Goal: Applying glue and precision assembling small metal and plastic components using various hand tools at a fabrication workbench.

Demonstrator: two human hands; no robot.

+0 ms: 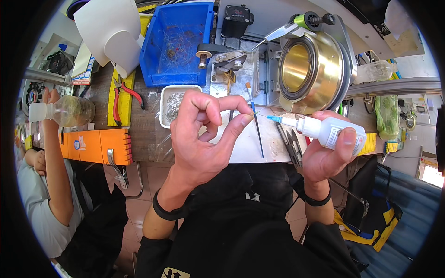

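My left hand (199, 134) is closed in a pinch, thumb against forefinger, on a thin strand (259, 112) that pokes out to the right; its kind is too fine to tell. My right hand (324, 155) grips a white squeeze bottle (340, 132), tilted nearly level, its narrow blue nozzle (273, 119) aimed at the pinched fingertips with a small gap between. Below and between the hands, a slim paintbrush (256, 118) lies on the white work surface. Tweezers (291, 146) rest beneath the bottle's nozzle. Behind my left hand sits a white tray (163, 109) of small metal pieces.
A blue bin (144, 51) with loose strands stands at the back, beside a small clamp fixture (229, 58). A large brass-coloured drum (315, 69) is at back right. Red-handled pliers (118, 99) lie left, near an orange block (99, 146). Another person (51, 204) sits at far left.
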